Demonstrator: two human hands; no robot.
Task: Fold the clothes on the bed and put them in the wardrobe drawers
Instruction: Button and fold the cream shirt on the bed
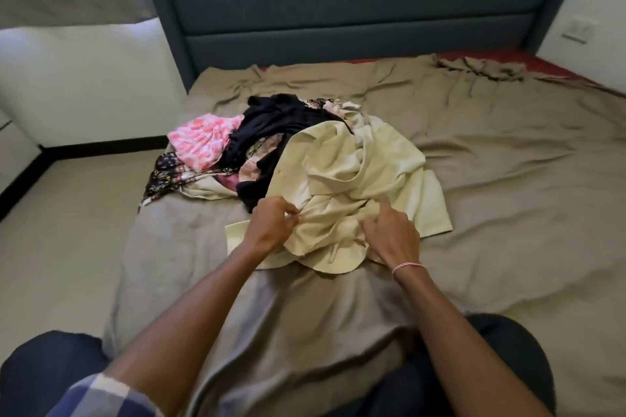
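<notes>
From the head view, the left grip (275, 223) is clenched on a bunched fold of the cream garment (355, 173). Thumb and fingertips pinch the cloth at the near edge of the pile of clothes (250, 162), most likely to draw this one piece free so it can be spread flat for folding. The right grip (393, 230) lies on the same garment just to the right of that pinch, forefinger stretched forward and the other fingers bent toward the cloth. Whether it has caught a fold or only presses down I cannot tell, though its place suggests it steadies the fabric or feels for a hem. A pink-and-white thread band (408, 267) circles the wrist behind it. The cream garment runs from between the two grips away and to the right, crumpled and draped over the pile. Beyond the left grip lies a black garment (271, 125), partly under the cream one. Farther off to the left is a pink patterned piece (200, 142), and nearer on that side a dark flowered cloth (166, 173) trails toward the edge. All rest on the bed (508, 179), its tan cover wrinkled, with the padded blue-grey headboard (338, 10) far beyond both grips. Nothing looks folded yet. No wardrobe or drawer shows in this view, so what they hold cannot be told.
</notes>
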